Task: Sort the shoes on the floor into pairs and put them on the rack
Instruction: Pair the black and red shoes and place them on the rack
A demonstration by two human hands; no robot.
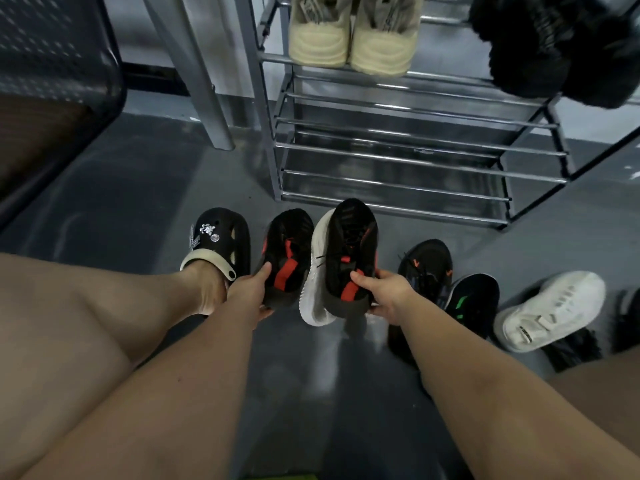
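My left hand [248, 293] grips the heel of a black sneaker with red stripes [288, 251]. My right hand [382, 292] holds the heel of its match, a black and red sneaker with a white sole [346, 244], tilted onto its side. Both are held side by side just above the floor, toes toward the metal shoe rack [398, 161]. On the rack's upper shelf stand a beige pair [353, 32] and a black fuzzy pair [554, 46]. On the floor at the right lie a black shoe with orange marks [427, 261], a dark shoe with a green mark [474, 299] and a white sneaker [550, 310].
My left foot wears a black clog with charms [221, 237], right beside the left sneaker. A dark perforated metal seat [52, 81] and a grey post [194, 71] stand at the left. More dark shoes [571, 348] lie at the far right on the grey floor.
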